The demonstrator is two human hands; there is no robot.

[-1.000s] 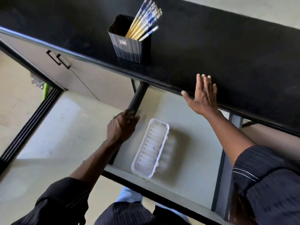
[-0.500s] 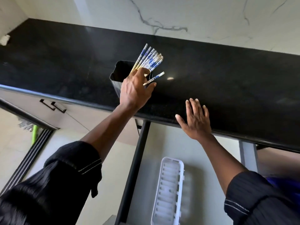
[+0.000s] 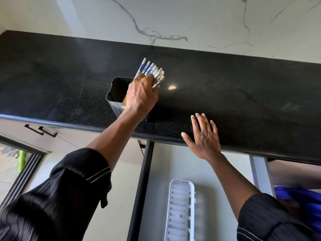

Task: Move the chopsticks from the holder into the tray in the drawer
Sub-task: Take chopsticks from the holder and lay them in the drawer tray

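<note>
— Where are the chopsticks (image 3: 151,70)?
— In the holder (image 3: 115,100), leaning up and away to the right; your left hand (image 3: 141,94) curls its fingers round the bundle. Your right hand (image 3: 203,136) rests spread on the counter (image 3: 243,94), nearer the tray (image 3: 180,181) below

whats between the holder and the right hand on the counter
Only bare black countertop lies between the holder and the right hand, per the head view.

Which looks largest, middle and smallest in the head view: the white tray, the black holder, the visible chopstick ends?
1. white tray, though nearer the camera and cut by the frame edge.
2. black holder, partly behind the left hand.
3. chopstick ends.
</note>
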